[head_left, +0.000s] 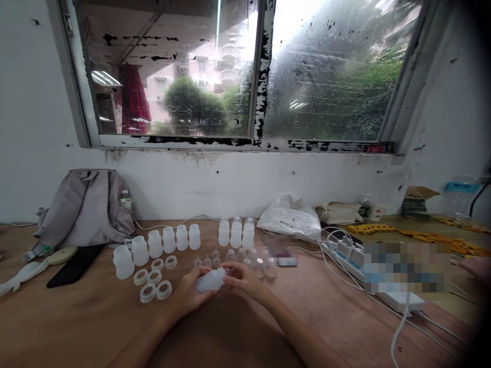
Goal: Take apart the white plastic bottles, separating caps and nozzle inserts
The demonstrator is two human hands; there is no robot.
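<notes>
My left hand (pixel 192 291) is wrapped round a white translucent bottle (pixel 209 281), tilted with its top to the right. At that top, the fingers of my right hand (pixel 243 280) pinch a small clear part, largely hidden by the fingertips. Several open bottles (pixel 155 244) stand in a row at the left, with several loose collar rings (pixel 154 276) in front of them. Three capped bottles (pixel 237 233) stand further back. Clear nipples (pixel 207 259) and clear domed caps (pixel 258 259) sit just beyond my hands.
A grey backpack (pixel 86 204) and a black phone (pixel 74 266) lie at the left. White cables and power strips (pixel 399 299) run along the right. A plastic bag (pixel 289 219) rests by the wall. Part of another person's hand (pixel 475 268) shows at the far right.
</notes>
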